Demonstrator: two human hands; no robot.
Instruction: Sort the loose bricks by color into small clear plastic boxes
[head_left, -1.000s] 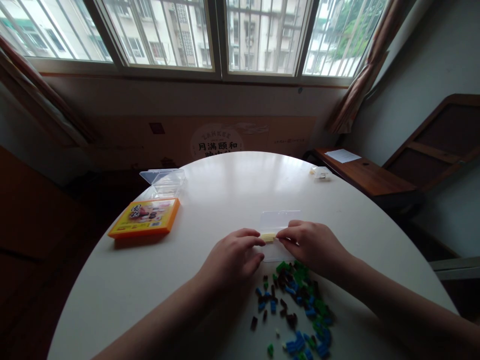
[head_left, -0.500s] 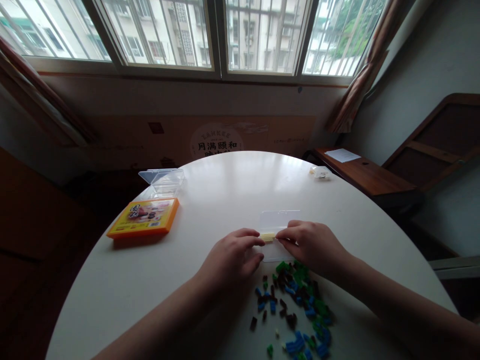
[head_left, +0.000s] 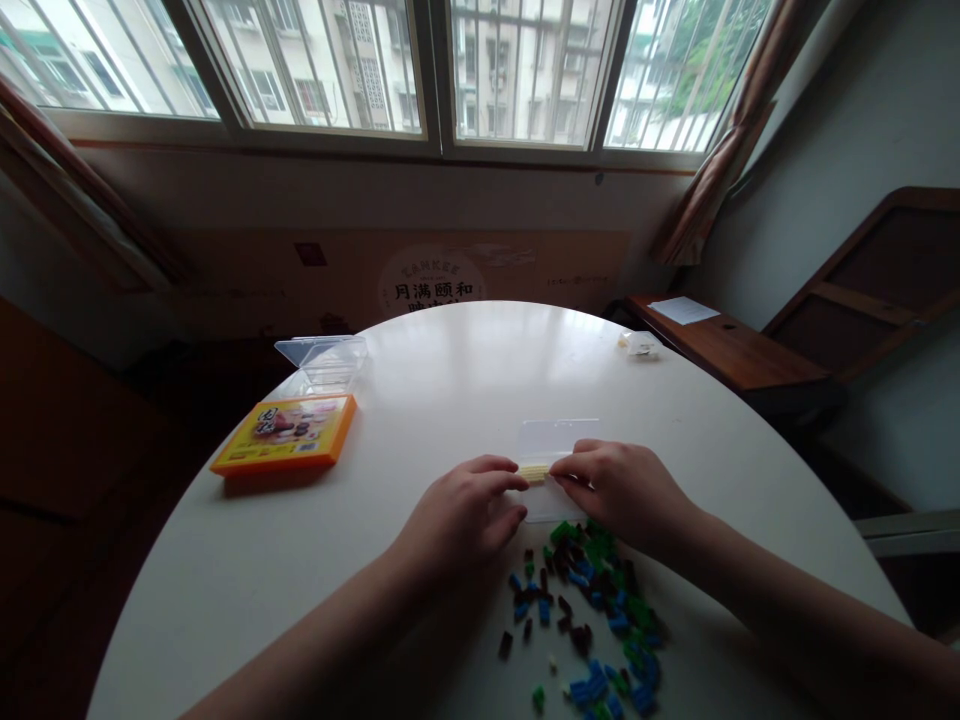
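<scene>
My left hand [head_left: 461, 520] and my right hand [head_left: 619, 490] meet over a small clear plastic box [head_left: 556, 440] on the round white table [head_left: 450, 390]. Both pinch the two ends of a short pale yellow row of small bricks [head_left: 534, 472], fingers closed on it. Just in front of my hands lies a loose heap of small blue, green and dark bricks [head_left: 592, 610].
An orange box [head_left: 286, 434] lies at the table's left, with an open clear plastic case [head_left: 322, 362] behind it. A small clear bag [head_left: 642, 344] rests at the far right edge. A wooden side table [head_left: 727, 350] with a paper stands to the right.
</scene>
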